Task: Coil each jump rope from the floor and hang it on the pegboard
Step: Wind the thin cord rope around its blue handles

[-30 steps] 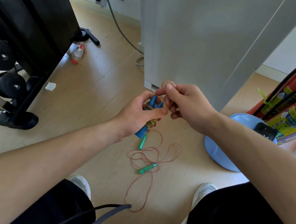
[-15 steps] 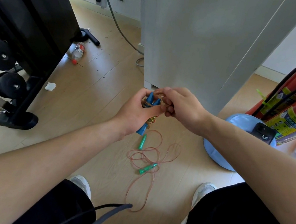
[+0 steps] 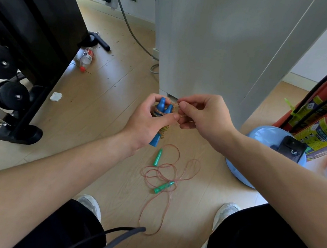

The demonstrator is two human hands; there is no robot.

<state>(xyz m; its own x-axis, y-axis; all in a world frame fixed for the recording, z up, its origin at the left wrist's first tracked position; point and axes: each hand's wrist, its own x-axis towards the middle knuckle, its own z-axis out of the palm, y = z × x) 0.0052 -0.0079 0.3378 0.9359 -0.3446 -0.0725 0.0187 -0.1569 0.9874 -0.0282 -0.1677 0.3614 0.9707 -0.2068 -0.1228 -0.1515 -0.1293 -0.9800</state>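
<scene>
above the wooden floor point(image 3: 103, 99), left hand point(image 3: 146, 121) clenches the blue-handled rope point(image 3: 161, 111) while right hand point(image 3: 201, 114) pinches its cord; judged mid-coil, tuck the end next. green-handled rope point(image 3: 164, 174) lies loose below.

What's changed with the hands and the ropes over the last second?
The right hand dipped in against the blue-handled jump rope, then drew slightly back, its fingers pinching the cord end beside the handles. The left hand kept gripping the bundle. The green-handled pink jump rope stayed loose on the wooden floor.
</scene>
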